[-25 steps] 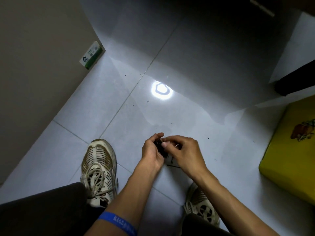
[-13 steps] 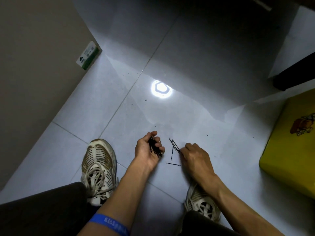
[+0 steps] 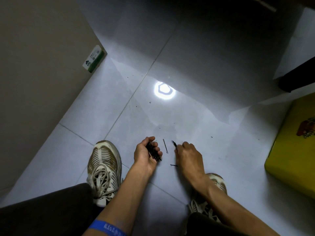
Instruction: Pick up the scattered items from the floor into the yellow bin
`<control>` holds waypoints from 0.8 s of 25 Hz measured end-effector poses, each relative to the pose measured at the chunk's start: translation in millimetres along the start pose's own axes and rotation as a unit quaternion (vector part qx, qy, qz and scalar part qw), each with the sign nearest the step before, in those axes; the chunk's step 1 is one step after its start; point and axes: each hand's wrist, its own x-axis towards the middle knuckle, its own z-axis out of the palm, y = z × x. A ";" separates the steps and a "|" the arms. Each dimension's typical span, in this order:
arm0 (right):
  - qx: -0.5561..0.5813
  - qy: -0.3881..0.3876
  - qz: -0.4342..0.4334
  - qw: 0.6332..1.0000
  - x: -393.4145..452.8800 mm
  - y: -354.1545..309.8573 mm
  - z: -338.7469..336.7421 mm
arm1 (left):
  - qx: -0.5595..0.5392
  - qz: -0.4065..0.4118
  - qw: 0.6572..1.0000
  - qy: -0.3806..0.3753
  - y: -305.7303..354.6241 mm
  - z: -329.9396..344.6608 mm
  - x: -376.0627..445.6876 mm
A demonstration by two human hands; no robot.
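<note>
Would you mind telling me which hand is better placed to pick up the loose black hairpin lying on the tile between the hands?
The right hand, probably. Its fingers pinch only one pin and sit beside the loose black hairpin. The left hand is curled around a bundle of black hairpins, so its grip is occupied.

floor (image 3: 196, 53): glossy smooth pale tile, mirroring a lamp
hairpins (image 3: 154, 152): thin black wire, in the left hand (image 3: 144, 155)
yellow bin (image 3: 289, 155), right of the floor: smooth, slightly shiny plastic
shoe (image 3: 104, 166): worn mesh cloth, woven laces
wristband (image 3: 106, 227): matt blue
</note>
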 end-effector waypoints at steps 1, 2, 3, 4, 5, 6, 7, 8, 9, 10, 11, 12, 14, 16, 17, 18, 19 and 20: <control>-0.010 0.000 0.002 1.000 -0.3 0.2 -1.1 | 0.002 0.001 1.000 0.001 1.4 -0.7 -0.7; -0.031 0.015 -0.002 0.999 2.1 1.6 -2.0 | 0.003 0.002 1.000 0.002 3.2 -0.2 -1.6; -0.034 0.015 0.013 0.999 5.9 -0.4 -8.1 | 0.004 0.004 1.000 0.002 4.7 0.9 -2.3; -0.006 -0.006 0.023 1.000 11.2 -5.7 -13.4 | 0.005 0.009 1.000 0.001 6.8 0.2 -2.4; 0.044 -0.009 0.043 0.998 16.2 -7.6 -15.5 | 0.008 0.014 1.000 -0.001 5.9 0.6 -2.5; 0.104 0.016 0.058 0.993 20.5 -7.4 -16.2 | 0.011 0.019 1.000 -0.003 4.2 1.8 -2.3; 0.184 0.022 0.074 0.980 21.5 -10.7 -20.4 | 0.011 0.021 1.000 -0.007 3.4 3.3 -2.9; 0.268 0.017 0.080 0.960 20.3 -15.8 -23.8 | 0.006 0.021 1.000 -0.015 3.4 6.2 -3.0; 0.334 0.026 0.071 0.939 18.5 -23.1 -29.2 | 0.000 0.019 0.999 -0.025 3.5 9.9 -2.6; 0.367 0.030 0.044 0.929 16.0 -30.9 -36.9 | -0.010 0.018 0.999 -0.033 3.2 12.3 -1.0; 0.367 0.027 0.009 0.930 13.9 -35.7 -40.1 | -0.022 0.018 0.999 -0.036 2.4 13.0 0.8; 0.349 0.030 -0.020 0.936 11.0 -38.7 -41.0 | -0.030 0.021 0.999 -0.037 1.0 13.1 2.1; 0.332 0.079 -0.030 0.939 6.7 -35.6 -36.3 | -0.037 0.024 0.998 -0.036 -1.3 11.4 2.5; 0.329 0.106 0.011 0.938 9.3 -23.2 -25.3 | -0.033 0.017 0.999 -0.028 -2.7 9.9 1.4; 0.281 0.092 0.020 0.955 12.3 -21.8 -19.1 | -0.028 0.019 0.999 -0.020 2.0 8.8 1.8; 0.193 0.064 0.019 0.979 14.1 -20.7 -13.2 | -0.022 0.023 0.999 -0.015 5.2 8.7 2.4; 0.100 0.040 0.003 0.994 16.6 -19.5 -4.9 | -0.017 0.023 0.999 -0.017 6.9 8.2 2.4; 0.027 0.027 -0.019 0.999 19.9 -22.1 2.6 | -0.011 0.025 0.999 -0.022 8.8 6.2 1.7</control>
